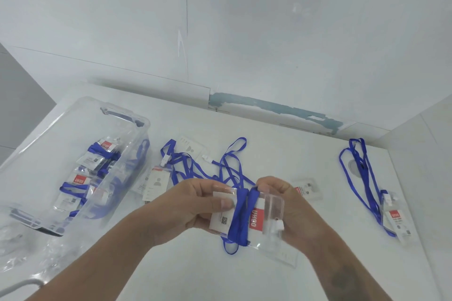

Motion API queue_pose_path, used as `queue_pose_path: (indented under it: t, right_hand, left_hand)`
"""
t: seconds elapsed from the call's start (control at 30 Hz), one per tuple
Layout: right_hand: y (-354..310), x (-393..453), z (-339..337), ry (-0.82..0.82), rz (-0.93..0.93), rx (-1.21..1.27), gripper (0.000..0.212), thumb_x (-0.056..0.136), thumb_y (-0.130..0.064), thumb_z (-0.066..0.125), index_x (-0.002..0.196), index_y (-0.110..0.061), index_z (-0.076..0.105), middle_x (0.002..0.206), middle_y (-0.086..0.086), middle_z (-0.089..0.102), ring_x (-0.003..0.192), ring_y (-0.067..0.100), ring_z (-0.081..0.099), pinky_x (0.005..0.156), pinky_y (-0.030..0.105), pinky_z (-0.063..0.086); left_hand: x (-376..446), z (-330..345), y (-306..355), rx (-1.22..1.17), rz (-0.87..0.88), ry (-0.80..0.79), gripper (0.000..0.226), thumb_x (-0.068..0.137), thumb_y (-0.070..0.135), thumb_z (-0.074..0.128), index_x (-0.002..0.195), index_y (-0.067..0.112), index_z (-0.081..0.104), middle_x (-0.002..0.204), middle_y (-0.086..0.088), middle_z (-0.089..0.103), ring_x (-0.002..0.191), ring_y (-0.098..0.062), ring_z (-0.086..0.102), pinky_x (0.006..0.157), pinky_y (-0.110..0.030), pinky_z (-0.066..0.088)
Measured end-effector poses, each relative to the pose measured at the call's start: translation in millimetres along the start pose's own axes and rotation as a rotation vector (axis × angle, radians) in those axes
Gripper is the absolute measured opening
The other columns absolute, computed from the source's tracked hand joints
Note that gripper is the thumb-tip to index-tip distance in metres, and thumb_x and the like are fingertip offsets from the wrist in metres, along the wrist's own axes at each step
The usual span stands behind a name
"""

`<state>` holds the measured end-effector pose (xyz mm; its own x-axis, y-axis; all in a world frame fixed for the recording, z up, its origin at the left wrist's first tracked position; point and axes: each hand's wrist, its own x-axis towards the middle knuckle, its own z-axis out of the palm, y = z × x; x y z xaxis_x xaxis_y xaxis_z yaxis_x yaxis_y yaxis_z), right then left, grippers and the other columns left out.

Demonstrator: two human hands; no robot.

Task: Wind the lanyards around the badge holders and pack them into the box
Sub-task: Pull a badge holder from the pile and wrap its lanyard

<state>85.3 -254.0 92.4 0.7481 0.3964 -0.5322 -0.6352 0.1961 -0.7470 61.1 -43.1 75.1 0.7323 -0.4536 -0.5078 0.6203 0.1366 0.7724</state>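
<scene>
Head view: box at left, already part-filled. Our left hand pinches the badge holder, light, slick plastic, by its edge; our right hand grips the limp lanyard wound round its middle.

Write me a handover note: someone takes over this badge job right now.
Left hand grips the badge holder at its left end; right hand pinches the blue lanyard, already wound several turns around the holder, a short loop hanging below.
Done: several wound badges lie in the clear box at left.
Left: finish this wrap and box it, then the tangled badges mid-table, one small holder beside the right hand, and one badge at far right.
</scene>
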Motion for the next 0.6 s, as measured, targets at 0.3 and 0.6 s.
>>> queue_pose_path:
  t: [0.3,0.6]
  right_hand:
    - [13.3,-5.1,3.1,0.205,-0.053,0.069,0.035,0.092,-0.037,0.057,0.085,-0.009,0.078,0.081,0.014,0.071,0.067,0.023,0.068,0.057,0.033,0.056]
    - [-12.7,-0.5,-11.3,0.14,-0.236,-0.858,0.014,0.092,-0.033,0.063,0.083,-0.028,0.072,0.082,0.018,0.064,0.062,0.014,0.046,0.057,0.033,0.048]
  left_hand:
    - [4.6,22.2,-13.5,-0.163,-0.041,0.348,0.014,0.091,0.013,0.066,0.093,0.018,0.079,0.093,-0.01,0.077,0.077,-0.021,0.074,0.064,-0.03,0.057]
    - [3.6,30.1,-14.0,-0.005,-0.006,0.422,0.012,0.089,0.015,0.07,0.098,0.016,0.077,0.094,-0.007,0.078,0.089,-0.021,0.074,0.076,-0.033,0.06]
